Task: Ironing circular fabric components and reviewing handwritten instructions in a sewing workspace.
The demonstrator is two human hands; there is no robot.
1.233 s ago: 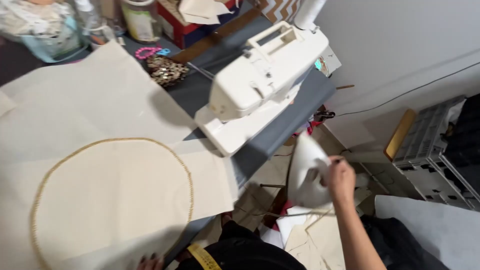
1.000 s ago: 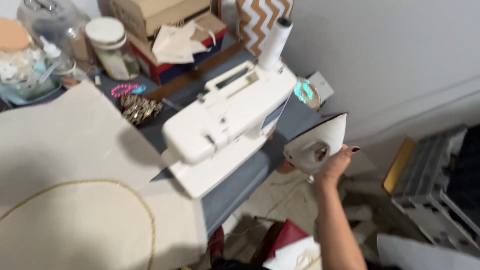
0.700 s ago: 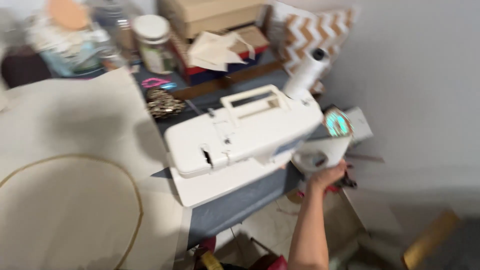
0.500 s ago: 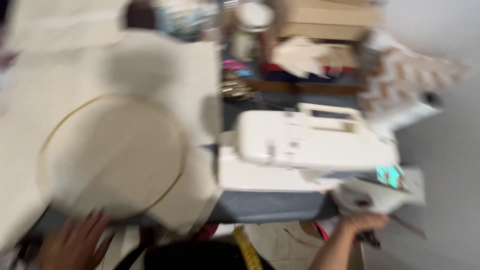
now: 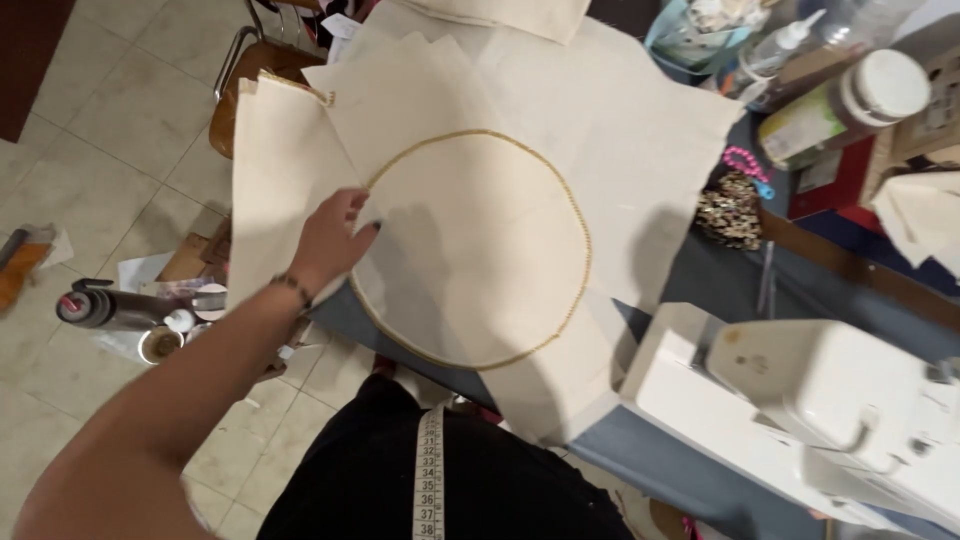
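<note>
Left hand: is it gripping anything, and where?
No grip shows. The left hand lies flat on the cream fabric, fingers at the left edge of the gold stitched circle. The right hand is out of view.

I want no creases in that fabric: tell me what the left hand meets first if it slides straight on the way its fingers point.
The left hand points right, across the cream fabric. It would likely meet the gold stitched circle first, right at its fingertips.
</note>
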